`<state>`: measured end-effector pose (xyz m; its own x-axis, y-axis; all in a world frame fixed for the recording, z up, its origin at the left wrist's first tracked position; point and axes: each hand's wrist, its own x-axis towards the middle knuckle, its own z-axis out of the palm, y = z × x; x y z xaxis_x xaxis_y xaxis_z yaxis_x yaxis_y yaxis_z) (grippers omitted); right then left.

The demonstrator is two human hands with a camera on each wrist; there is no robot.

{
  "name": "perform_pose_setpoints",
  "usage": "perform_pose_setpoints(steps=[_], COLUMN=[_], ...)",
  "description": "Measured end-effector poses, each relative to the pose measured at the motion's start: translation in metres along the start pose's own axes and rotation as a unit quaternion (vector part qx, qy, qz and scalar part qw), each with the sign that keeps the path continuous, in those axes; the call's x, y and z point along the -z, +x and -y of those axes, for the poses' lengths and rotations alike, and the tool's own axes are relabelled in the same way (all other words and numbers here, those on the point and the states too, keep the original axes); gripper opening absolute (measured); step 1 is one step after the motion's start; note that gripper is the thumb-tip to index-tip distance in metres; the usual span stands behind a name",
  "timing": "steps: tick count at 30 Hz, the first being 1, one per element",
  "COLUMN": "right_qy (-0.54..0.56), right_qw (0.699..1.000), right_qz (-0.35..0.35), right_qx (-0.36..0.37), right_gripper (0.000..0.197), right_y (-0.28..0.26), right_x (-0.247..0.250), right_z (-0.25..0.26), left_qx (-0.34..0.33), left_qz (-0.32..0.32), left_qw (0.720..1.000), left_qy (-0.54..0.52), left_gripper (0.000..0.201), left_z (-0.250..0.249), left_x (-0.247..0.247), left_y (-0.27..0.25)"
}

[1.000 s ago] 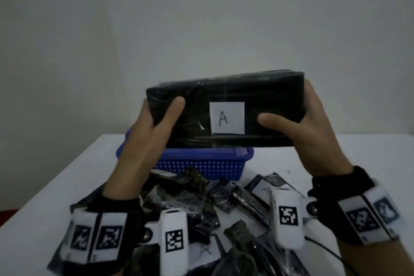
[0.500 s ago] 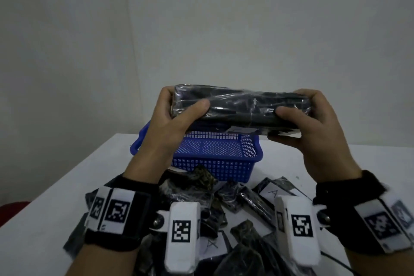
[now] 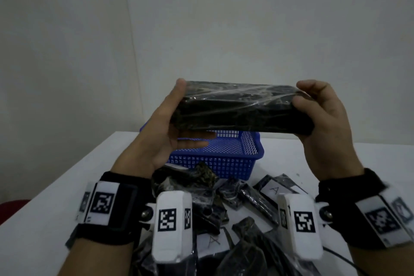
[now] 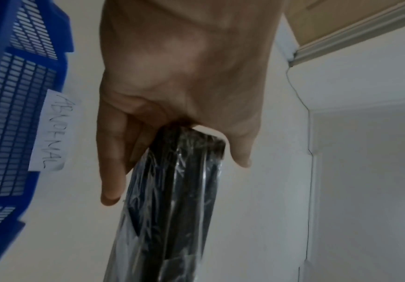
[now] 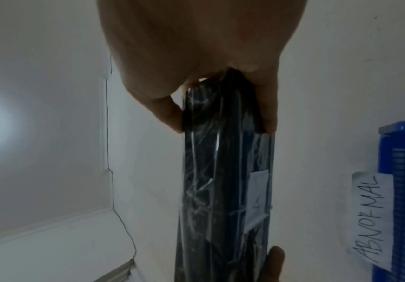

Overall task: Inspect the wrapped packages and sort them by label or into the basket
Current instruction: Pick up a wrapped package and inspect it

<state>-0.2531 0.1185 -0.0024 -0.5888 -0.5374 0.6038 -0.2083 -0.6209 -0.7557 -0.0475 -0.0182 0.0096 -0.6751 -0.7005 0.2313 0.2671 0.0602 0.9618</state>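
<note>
A black film-wrapped rectangular package [image 3: 242, 107] is clamped at its ends by the left grip [image 3: 161, 132] and right grip [image 3: 327, 123] above a blue mesh basket [image 3: 224, 163].

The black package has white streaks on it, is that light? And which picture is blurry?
Head view: yes, room light glints off the plastic-wrapped package. Left wrist view: the left hand, so close to the camera, looks soft and blurry. Right wrist view: dim, with the right hand in shadow.
</note>
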Motion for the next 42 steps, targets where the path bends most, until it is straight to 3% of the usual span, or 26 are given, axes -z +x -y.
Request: perform_pose_setpoints(steps=[3, 5, 7, 9, 12, 16, 19, 22, 27, 30, 33, 37, 42], right_qy=[0.037, 0.057, 0.035, 0.018, 0.007, -0.011, -0.029, -0.07, -0.26, -0.294, -0.236, -0.079, -0.084], right_qw=[0.998, 0.989, 0.977, 0.97, 0.976, 0.986, 0.991, 0.994, 0.963, 0.954, 0.97, 0.995, 0.995], right_qz=[-0.028, -0.038, -0.007, 0.02, 0.033, 0.016, 0.015, 0.027, 0.062, 0.053, 0.059, 0.027, -0.044], right_qx=[-0.037, -0.127, -0.21, -0.241, -0.215, -0.163, -0.13, -0.077, -0.031, -0.011, -0.015, -0.055, -0.042], right_gripper=[0.033, 0.047, 0.028, 0.017, 0.017, 0.038, 0.055, 0.056, 0.054, 0.059, 0.05, 0.028, 0.018], right_y=[0.002, 0.004, 0.003, 0.002, 0.004, 0.007, 0.008, 0.004, -0.005, -0.008, -0.009, -0.008, -0.008], right_x=[-0.002, -0.004, -0.003, 0.003, 0.01, 0.012, 0.011, 0.01, 0.011, 0.007, 0.001, -0.006, -0.01], right_z=[-0.007, -0.009, -0.006, -0.003, 0.0, 0.0, -0.001, 0.0, 0.0, -0.005, 0.002, 0.004, -0.008], left_qx=[-0.013, -0.044, -0.068, -0.057, -0.018, -0.035, -0.039, -0.058, -0.073, -0.08, -0.07, -0.118, -0.182], left_qz=[-0.035, -0.039, -0.023, -0.006, -0.015, -0.041, -0.046, -0.06, -0.072, -0.078, -0.104, -0.115, -0.105], left_qw=[0.997, 0.996, 0.996, 0.998, 0.998, 0.995, 0.995, 0.988, 0.979, 0.98, 0.99, 0.986, 0.977], left_qy=[-0.063, -0.069, -0.054, -0.026, 0.051, 0.087, 0.073, 0.127, 0.177, 0.166, 0.061, 0.003, 0.017], left_gripper=[0.065, 0.062, 0.065, 0.06, 0.055, 0.059, 0.036, 0.029, 0.038, 0.042, 0.038, 0.021, 0.032], left_z=[0.007, 0.011, 0.012, 0.011, 0.014, 0.017, 0.016, 0.015, 0.011, 0.01, 0.007, 0.012, 0.02], left_x=[0.003, 0.005, 0.006, 0.009, 0.011, 0.007, 0.006, 0.01, 0.019, 0.015, 0.008, 0.007, 0.002], left_y=[0.009, 0.013, 0.014, 0.012, 0.011, 0.015, 0.014, 0.014, 0.012, 0.013, 0.012, 0.016, 0.021])
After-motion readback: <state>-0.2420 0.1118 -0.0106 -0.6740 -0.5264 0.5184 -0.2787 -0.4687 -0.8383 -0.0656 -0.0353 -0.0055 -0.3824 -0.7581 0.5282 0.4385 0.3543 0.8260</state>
